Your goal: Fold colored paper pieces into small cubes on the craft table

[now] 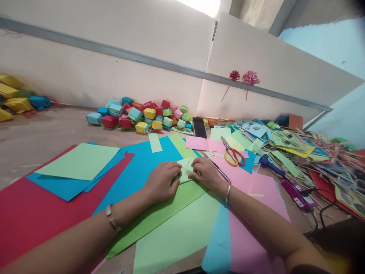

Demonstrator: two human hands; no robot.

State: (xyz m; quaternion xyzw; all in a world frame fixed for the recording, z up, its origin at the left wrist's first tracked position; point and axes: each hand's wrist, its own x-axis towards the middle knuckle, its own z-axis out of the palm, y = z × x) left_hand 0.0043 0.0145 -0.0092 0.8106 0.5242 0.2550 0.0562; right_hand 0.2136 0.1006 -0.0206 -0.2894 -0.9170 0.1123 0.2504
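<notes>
A small pale green folded paper [184, 170] lies between my two hands, over a brighter green sheet [159, 217]. My left hand [164, 180] has its curled fingers closed on the paper's left side. From the right, my right hand [207, 172] pinches the paper's other edge, its fingers bent. Just beyond my right wrist lies a silver-and-black pen [218, 167]. Scissors with red and yellow handles [234, 155] rest on pink paper behind it.
Small coloured paper boxes [142, 114] line the wall, beside a phone [199, 127]. Pale green sheets [82, 160] lie at left. At right are a blue glue gun [270, 165], a purple power strip [299, 195] with cables, and heaped cards and sticks.
</notes>
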